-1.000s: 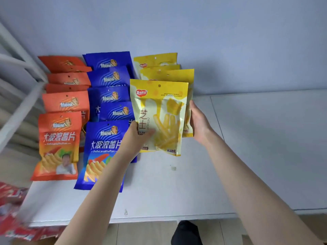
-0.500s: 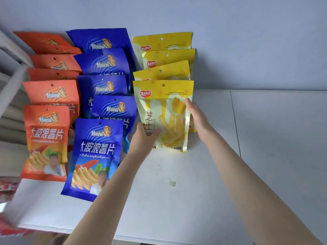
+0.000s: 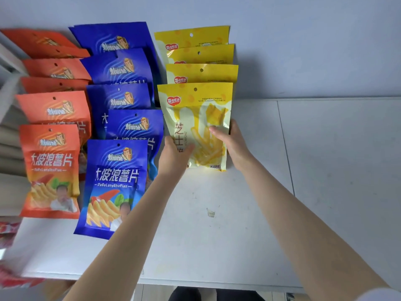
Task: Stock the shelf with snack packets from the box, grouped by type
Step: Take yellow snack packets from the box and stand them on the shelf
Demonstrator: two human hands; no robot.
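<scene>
**Shelf**: white board surface against a pale wall. A seam runs front to back on your right, and a small stain sits between your forearms.

**Yellow packet**: the item in your hands. It stands upright at the front of the yellow row, face toward you, with the hang hole at the top. Its lower edge is down at the shelf surface; whether it rests there cannot be told. It overlaps the lower part of the packet behind it.

**Left hand**: it grips the yellow packet at the lower left corner. The thumb lies across the front, and the fingers are hidden behind.

**Right hand**: it grips the same packet at the right edge, about mid-height. The thumb is on the printed face and the fingers are wrapped round the back.

**Yellow row**: three more packets of the same type stand behind the one you hold. They are stepped one behind another, and the rearmost is against the wall.

**Blue row**: just left of the yellow row. Five packets show, overlapped front to back, the nearest one in full view. Your left forearm crosses its lower right corner.

**Orange row**: left of the blue row, with at least five packets in the same stepped order. The rear ones lean and their count is unclear.

**Red packets**: below the shelf edge at your far left. They are blurred, so the type cannot be read.
</scene>
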